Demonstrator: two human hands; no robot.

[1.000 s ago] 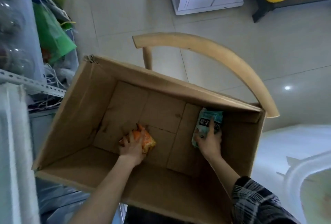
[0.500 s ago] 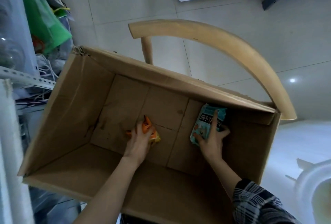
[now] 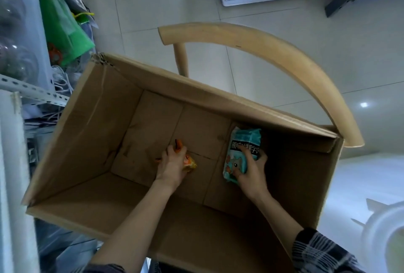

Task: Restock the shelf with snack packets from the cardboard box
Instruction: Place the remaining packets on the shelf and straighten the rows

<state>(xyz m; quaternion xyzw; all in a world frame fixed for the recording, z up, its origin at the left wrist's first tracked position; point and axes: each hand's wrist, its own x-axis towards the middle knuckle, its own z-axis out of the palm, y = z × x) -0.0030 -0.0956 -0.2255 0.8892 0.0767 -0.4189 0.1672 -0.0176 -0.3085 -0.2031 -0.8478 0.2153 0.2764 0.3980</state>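
The teal snack packet (image 3: 244, 137) bears white Chinese characters starting 熊, partly covered.

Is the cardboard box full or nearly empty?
Nearly empty. The cardboard box shows only an orange packet in the left hand and a teal packet in the right hand.

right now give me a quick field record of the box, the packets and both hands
box: cardboard box, top open, curved wooden chair back behind it
packets seen: orange packet mid-floor, teal packet toward the right wall
left hand: grips the orange packet, covering most of it
right hand: grips the teal packet at its lower part
shelf: metal shelf left of the box
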